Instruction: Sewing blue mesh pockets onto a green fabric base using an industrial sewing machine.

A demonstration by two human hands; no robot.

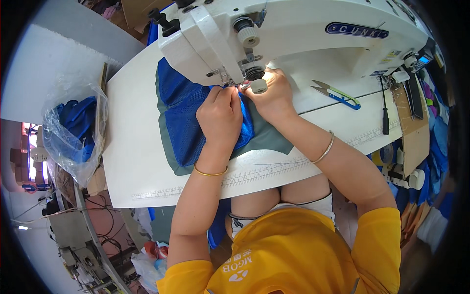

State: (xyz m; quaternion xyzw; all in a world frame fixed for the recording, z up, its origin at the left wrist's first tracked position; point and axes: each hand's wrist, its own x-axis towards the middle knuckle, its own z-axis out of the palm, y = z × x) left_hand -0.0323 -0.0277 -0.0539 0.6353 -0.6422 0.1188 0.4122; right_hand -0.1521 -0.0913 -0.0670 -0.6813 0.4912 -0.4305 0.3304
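A piece of blue mesh fabric (pixel 181 127) with a grey-green layer (pixel 267 139) under it lies on the table beneath the head of a white sewing machine (pixel 205 46). Close to the presser foot, my left hand (pixel 221 117) is closed in a pinch on the blue fabric. Just right of the needle area, my right hand (pixel 274 95) curls with thumb and fingers closed at the fabric's edge. A round knob on the machine covers part of its fingertips. The two hands nearly meet, and the machine's lamp lights the spot.
Thread snips (pixel 338 94) and a dark screwdriver (pixel 385 108) lie to the right on the white table (pixel 132 147). A clear plastic bag (pixel 73 132) with blue cloth hangs off the left side. Cardboard (pixel 413 142) and piled fabrics (pixel 440 132) crowd the right edge.
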